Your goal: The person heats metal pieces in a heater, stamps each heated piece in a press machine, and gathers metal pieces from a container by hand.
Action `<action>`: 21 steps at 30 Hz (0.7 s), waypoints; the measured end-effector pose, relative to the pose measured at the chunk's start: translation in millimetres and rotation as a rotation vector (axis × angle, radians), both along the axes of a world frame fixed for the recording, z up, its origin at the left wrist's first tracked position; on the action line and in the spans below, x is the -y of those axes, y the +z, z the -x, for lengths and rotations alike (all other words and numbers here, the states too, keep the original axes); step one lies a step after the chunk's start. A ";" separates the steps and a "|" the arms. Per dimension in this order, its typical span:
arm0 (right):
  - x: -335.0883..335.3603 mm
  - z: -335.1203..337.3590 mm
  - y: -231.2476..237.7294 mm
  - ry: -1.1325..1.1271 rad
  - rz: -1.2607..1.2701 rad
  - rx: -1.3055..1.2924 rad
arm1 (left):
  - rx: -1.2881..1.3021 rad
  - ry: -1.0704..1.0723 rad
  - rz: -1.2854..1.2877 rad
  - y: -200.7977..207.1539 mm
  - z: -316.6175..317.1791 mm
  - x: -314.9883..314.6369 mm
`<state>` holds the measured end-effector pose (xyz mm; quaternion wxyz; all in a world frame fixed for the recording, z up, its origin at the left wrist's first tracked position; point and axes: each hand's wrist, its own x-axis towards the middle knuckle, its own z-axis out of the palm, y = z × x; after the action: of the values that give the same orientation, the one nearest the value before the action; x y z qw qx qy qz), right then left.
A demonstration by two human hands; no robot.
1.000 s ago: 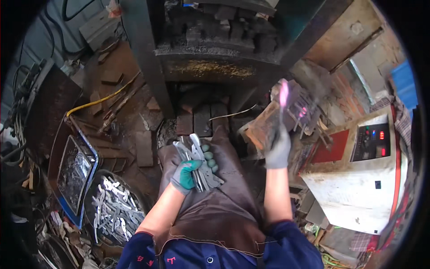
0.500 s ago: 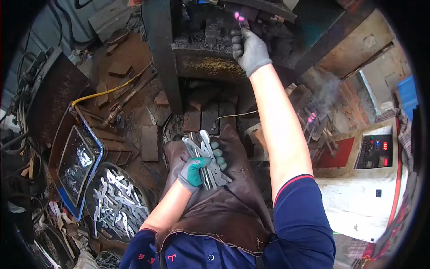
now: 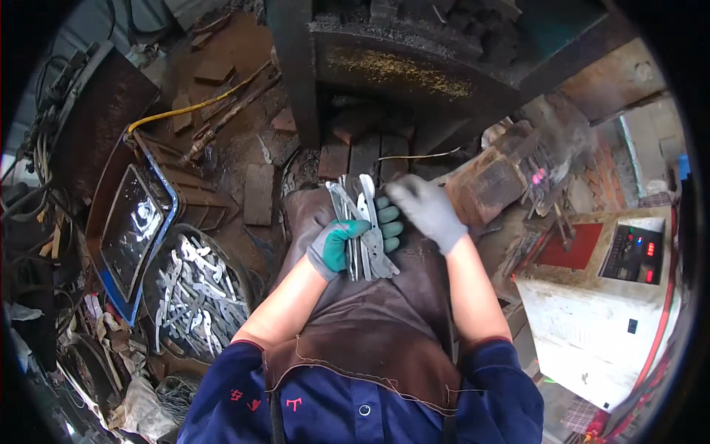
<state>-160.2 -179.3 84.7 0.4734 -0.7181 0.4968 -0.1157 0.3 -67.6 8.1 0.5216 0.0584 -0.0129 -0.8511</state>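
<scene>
My left hand (image 3: 339, 248), in a grey glove with green palm and fingers, is closed round a bundle of flat, shaped metal pieces (image 3: 367, 233). They stand on end above the brown apron (image 3: 325, 303) over my lap, one pale tip rising above the others. My right hand (image 3: 429, 209), in a grey glove, is just to the right of the bundle, by its upper part. Motion smears its fingers, so whether it holds anything does not show.
Left, similar metal pieces fill a round dark container (image 3: 198, 296) beside a blue-edged metal frame (image 3: 159, 222). A dark steel machine (image 3: 414, 81) stands ahead. At right are pink-glowing tips (image 3: 538, 176) and a white control cabinet (image 3: 584, 318). Bricks (image 3: 259, 194) lie on the floor.
My right hand has come back from the machine's bench, where it was beside pink-glowing bits, down to the bundle. The left hand keeps its hold; the view has shifted.
</scene>
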 end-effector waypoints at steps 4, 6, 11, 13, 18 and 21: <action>5.2 -38.8 1.6 0.182 0.283 -0.290 | 0.095 -0.080 -0.084 -1.0 6.0 -1.8; 7.3 -28.3 -3.3 0.134 0.310 -0.231 | 0.148 -0.068 -0.140 1.6 9.4 -1.5; 5.7 36.2 5.9 -0.562 -0.093 0.415 | 0.226 0.028 -0.066 7.0 13.4 1.6; -0.8 72.5 -9.7 -0.767 -0.157 0.738 | 0.162 0.009 -0.150 -6.2 5.1 -2.3; -27.2 144.4 -56.9 -1.007 -0.250 1.264 | 0.141 0.120 -0.022 -0.9 9.7 1.5; -34.5 165.4 -74.6 -0.948 -0.305 1.552 | 0.131 0.094 -0.007 -1.5 14.5 5.5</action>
<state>-325.6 -144.8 10.2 0.6664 -0.0902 0.2922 -0.6800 -14.2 -73.1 6.5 0.5589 0.1161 -0.0413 -0.8201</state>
